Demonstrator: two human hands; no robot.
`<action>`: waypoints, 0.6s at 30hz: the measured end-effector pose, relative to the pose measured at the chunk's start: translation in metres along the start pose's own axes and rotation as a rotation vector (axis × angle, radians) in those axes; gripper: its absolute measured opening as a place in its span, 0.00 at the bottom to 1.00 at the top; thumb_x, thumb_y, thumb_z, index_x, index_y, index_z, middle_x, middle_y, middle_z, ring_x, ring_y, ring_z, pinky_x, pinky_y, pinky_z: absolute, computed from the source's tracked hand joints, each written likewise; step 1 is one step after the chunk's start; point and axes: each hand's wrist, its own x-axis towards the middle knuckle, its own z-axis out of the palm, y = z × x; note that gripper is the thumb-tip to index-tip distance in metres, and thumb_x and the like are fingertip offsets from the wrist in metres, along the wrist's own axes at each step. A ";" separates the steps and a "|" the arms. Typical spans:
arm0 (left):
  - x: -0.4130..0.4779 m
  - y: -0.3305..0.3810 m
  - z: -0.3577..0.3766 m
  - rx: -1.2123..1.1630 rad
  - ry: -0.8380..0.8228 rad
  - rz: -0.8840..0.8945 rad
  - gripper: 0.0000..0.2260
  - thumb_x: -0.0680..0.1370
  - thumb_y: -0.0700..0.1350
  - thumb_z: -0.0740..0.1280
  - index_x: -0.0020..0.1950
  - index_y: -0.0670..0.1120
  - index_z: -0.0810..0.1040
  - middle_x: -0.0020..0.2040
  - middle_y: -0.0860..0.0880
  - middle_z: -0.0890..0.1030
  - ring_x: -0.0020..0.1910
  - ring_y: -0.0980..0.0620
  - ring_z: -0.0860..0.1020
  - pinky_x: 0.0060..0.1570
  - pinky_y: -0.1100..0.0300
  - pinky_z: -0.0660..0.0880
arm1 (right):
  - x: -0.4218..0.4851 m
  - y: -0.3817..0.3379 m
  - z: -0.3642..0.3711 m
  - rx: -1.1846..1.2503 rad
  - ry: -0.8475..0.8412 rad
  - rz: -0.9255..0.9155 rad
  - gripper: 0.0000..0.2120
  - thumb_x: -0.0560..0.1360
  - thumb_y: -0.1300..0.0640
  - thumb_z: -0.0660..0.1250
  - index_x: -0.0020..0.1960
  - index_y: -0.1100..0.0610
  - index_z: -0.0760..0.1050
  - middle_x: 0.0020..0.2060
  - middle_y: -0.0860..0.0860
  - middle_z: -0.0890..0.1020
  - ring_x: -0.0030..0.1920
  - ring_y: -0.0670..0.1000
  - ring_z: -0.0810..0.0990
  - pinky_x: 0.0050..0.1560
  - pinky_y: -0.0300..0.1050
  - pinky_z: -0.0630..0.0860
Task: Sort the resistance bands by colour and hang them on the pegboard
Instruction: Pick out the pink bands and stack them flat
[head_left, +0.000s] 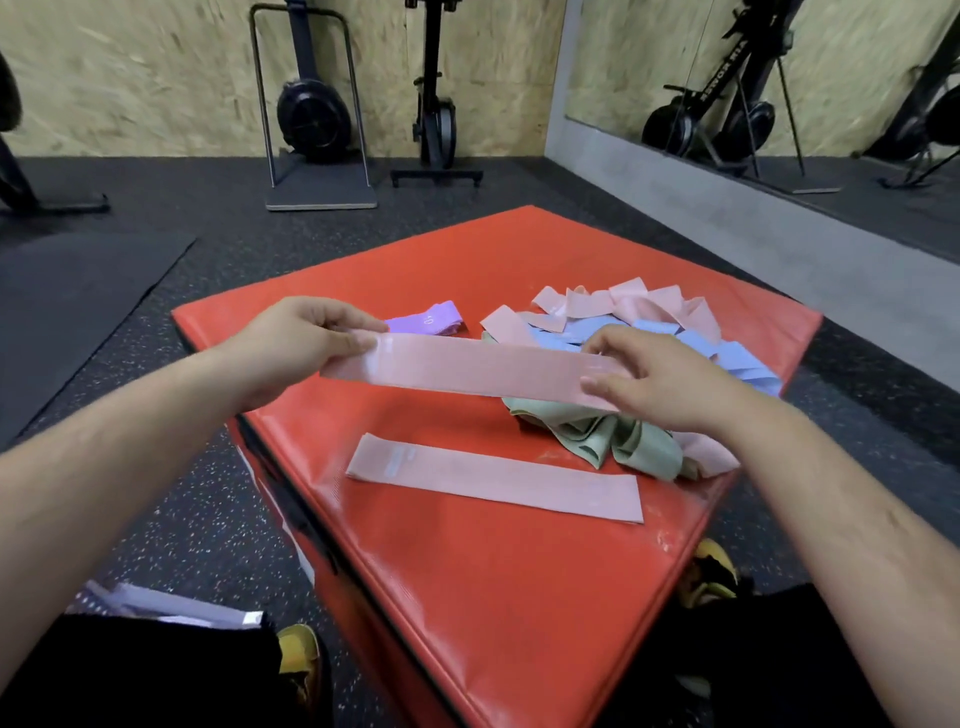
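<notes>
Two ends of one pink band are pinched by left hand and right hand above the red pad; band pile partly hidden behind, flat band nearer.

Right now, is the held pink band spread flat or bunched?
Spread flat: held pink band spans straight between left hand and right hand.

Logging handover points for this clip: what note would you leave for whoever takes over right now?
Left grip pinches one end of the stretched pink band; right grip holds the other end, above the red pad.
Done: a flat pink band lies on the pad, and a purple band is set apart.
Left: the mixed pile of pink, blue and green bands is unsorted. Pegboard not in view.
</notes>
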 end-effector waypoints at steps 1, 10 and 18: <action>0.000 -0.005 0.002 0.037 -0.024 -0.015 0.06 0.77 0.38 0.70 0.52 0.45 0.84 0.44 0.43 0.82 0.38 0.54 0.77 0.37 0.67 0.75 | -0.007 0.001 -0.003 0.073 -0.004 0.032 0.05 0.77 0.47 0.69 0.49 0.43 0.73 0.38 0.40 0.77 0.42 0.45 0.77 0.42 0.42 0.70; -0.005 -0.041 0.040 0.489 -0.206 -0.001 0.05 0.74 0.41 0.74 0.46 0.52 0.85 0.42 0.52 0.85 0.38 0.57 0.79 0.39 0.68 0.73 | -0.044 0.011 0.040 -0.181 -0.230 0.066 0.12 0.75 0.46 0.70 0.56 0.47 0.73 0.49 0.42 0.77 0.50 0.47 0.75 0.49 0.44 0.72; -0.014 -0.045 0.052 0.818 -0.237 0.207 0.09 0.69 0.58 0.70 0.48 0.59 0.82 0.52 0.53 0.79 0.56 0.49 0.76 0.58 0.51 0.72 | -0.051 0.014 0.055 -0.535 -0.176 -0.077 0.14 0.76 0.39 0.65 0.53 0.48 0.75 0.47 0.45 0.76 0.54 0.52 0.73 0.48 0.47 0.67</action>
